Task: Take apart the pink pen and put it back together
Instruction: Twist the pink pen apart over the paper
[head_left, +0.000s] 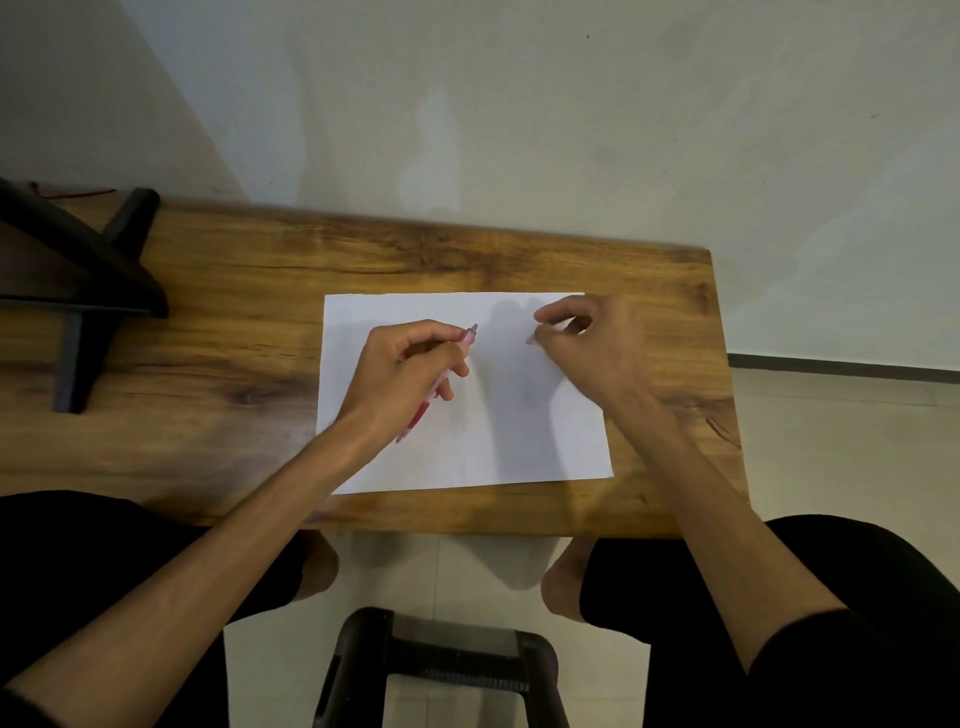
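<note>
The left hand (402, 376) is gripping the pink pen (435, 384) in curled fingers (447, 364), holding it slantwise above the left half of a white sheet of paper (545, 441). The pen's pale far end with a greyish tip is sticking out past the fingers, pointing far and right, while its darker pink near end is showing below the palm, pointing near and left. The right hand (587, 343) is hovering over the far right part of the sheet, its fingers bent and pinching a small pinkish piece (531, 340) at the fingertips; the piece is too small and blurred to identify. The two hands are apart, with bare paper between them. The sheet is lying flat on the wooden tabletop (234, 291). A dark stand (93, 270) is sitting at the tabletop's left end.
</note>
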